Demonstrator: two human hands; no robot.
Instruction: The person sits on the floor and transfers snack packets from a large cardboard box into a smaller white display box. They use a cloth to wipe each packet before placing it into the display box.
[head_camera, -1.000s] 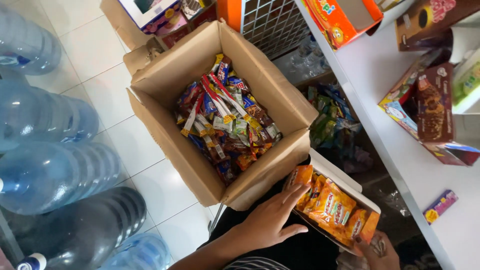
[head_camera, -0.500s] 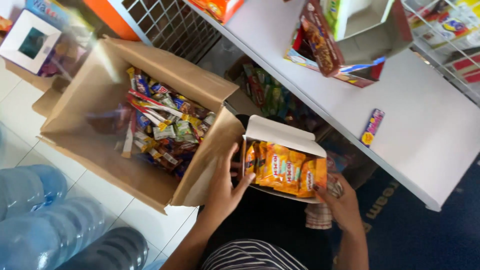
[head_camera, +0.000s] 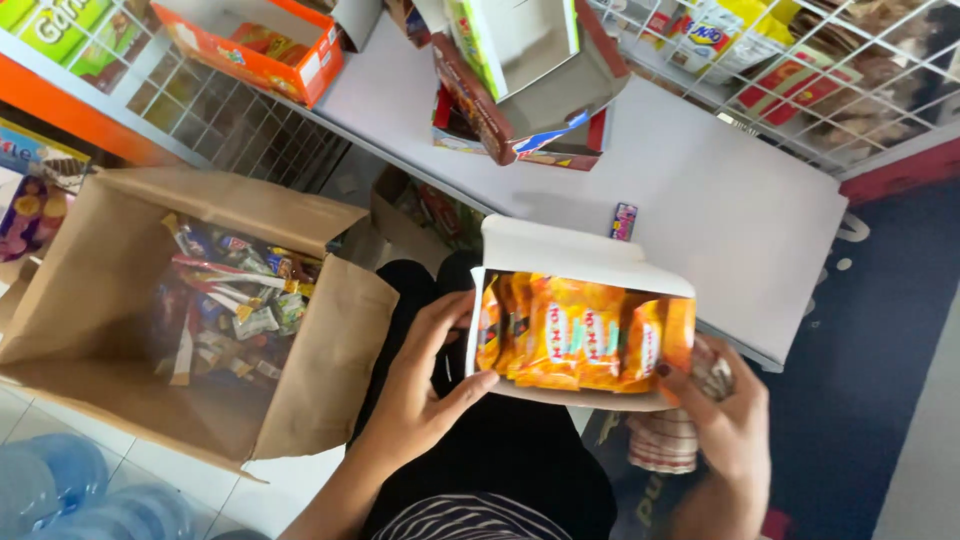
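Note:
An open white carton (head_camera: 560, 250) filled with several orange snack packets (head_camera: 575, 335) is held in front of me, its flap raised. My left hand (head_camera: 420, 385) grips the carton's left end, thumb under its front edge. My right hand (head_camera: 725, 420) holds the right end from below, along with a crumpled striped wrapper or cloth (head_camera: 668, 440). The carton hovers above my dark lap, just before the edge of a white shelf (head_camera: 740, 220).
A large brown cardboard box (head_camera: 90, 300) of mixed sweets and sachets stands on the tiled floor at left. On the shelf sit open display boxes (head_camera: 520, 90), an orange tray box (head_camera: 250, 50) and one small purple bar (head_camera: 624, 221). Wire racks are behind; blue water jugs (head_camera: 70, 490) lie bottom left.
My view has swung right and up toward the shelf. The carton has risen and levelled, and my left hand shifted from resting on the packets to gripping the carton's left end.

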